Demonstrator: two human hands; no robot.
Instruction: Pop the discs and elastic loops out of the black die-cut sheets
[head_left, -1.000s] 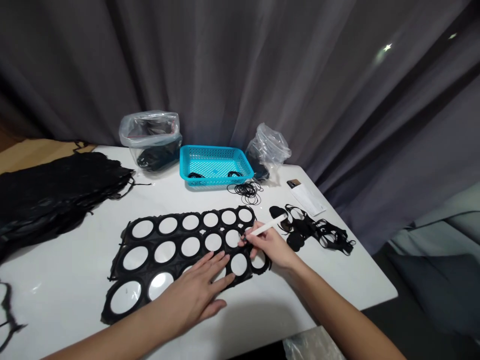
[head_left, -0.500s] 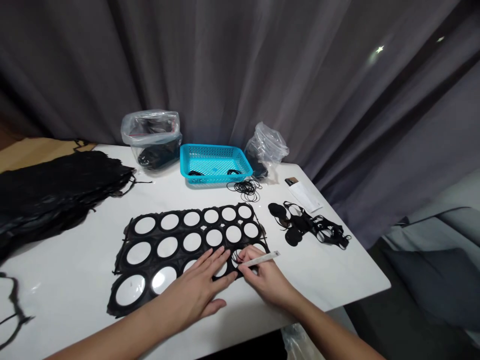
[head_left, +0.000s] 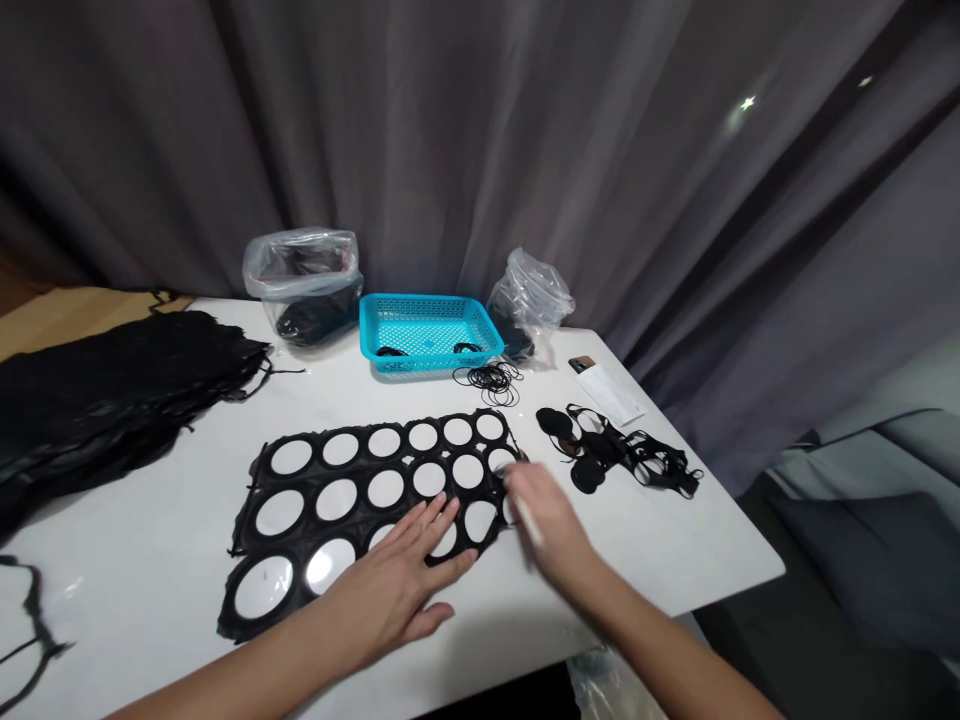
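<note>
A black rubbery sheet (head_left: 319, 530) with rows of round holes lies on the white table, and the tabletop shows through the holes. My left hand (head_left: 409, 565) rests flat on the sheet's front part with fingers spread, covering some of the holes. At the sheet's right edge, my right hand (head_left: 544, 515) is closed around a slim, pale, pen-like tool (head_left: 528, 522). Motion blurs this hand and tool, so the exact kind of tool does not show. The fingertips are beside the rightmost hole of the middle row.
Thin black rings (head_left: 491, 380) lie before a blue basket (head_left: 431, 360) holding a few more. Black scraps (head_left: 600, 445) and a white paper (head_left: 611, 393) are on the right. Clear bags (head_left: 300, 265) stand at the back. Stacked black sheets (head_left: 112, 385) fill the left.
My right hand has moved up and right with the tool, from a front-row hole to the sheet's right edge. My left hand stays in place.
</note>
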